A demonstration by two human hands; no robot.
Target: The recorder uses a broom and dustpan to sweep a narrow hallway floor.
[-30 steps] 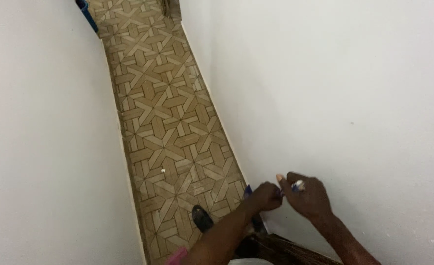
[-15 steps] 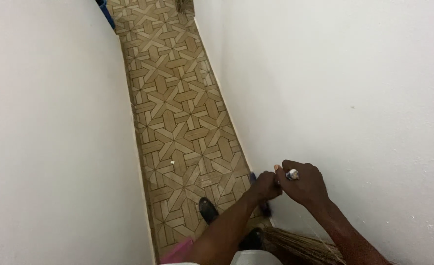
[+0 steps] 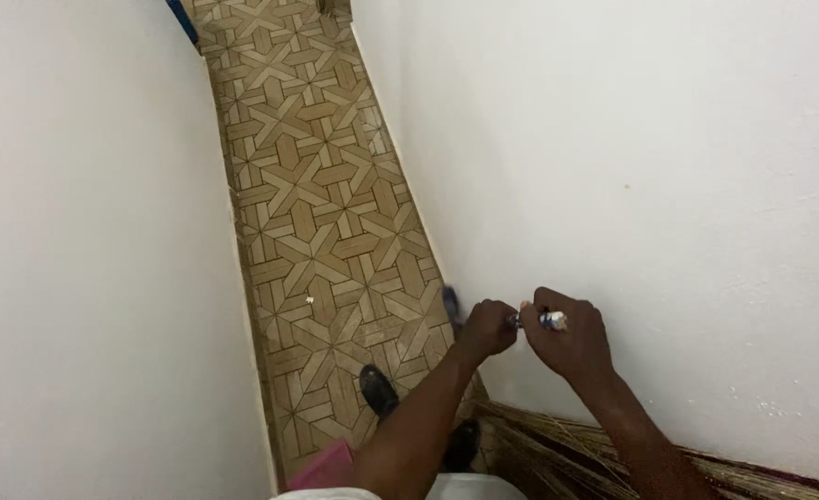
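Beside white wall (image 3: pixel 632 139) | left hand (image 3: pixel 488 327), right hand (image 3: pixel 565 343) clenched on small blue-and-white object (image 3: pixel 541 320) | straw broom (image 3: pixel 558 449) below, over patterned floor (image 3: pixel 308 204)

Two hands (image 3: pixel 488 326) (image 3: pixel 565 344), one broom (image 3: pixel 558 454) (bristles only), two dark shoes (image 3: pixel 378 389) (image 3: pixel 460 444), two white walls (image 3: pixel 95 259) (image 3: pixel 632 185).

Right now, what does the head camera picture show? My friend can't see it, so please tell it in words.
A person's left hand and right hand meet over a small shiny object, pinched in the right hand, beside a white wall. Below lie a straw broom, a dark shoe and a narrow patterned brown floor.
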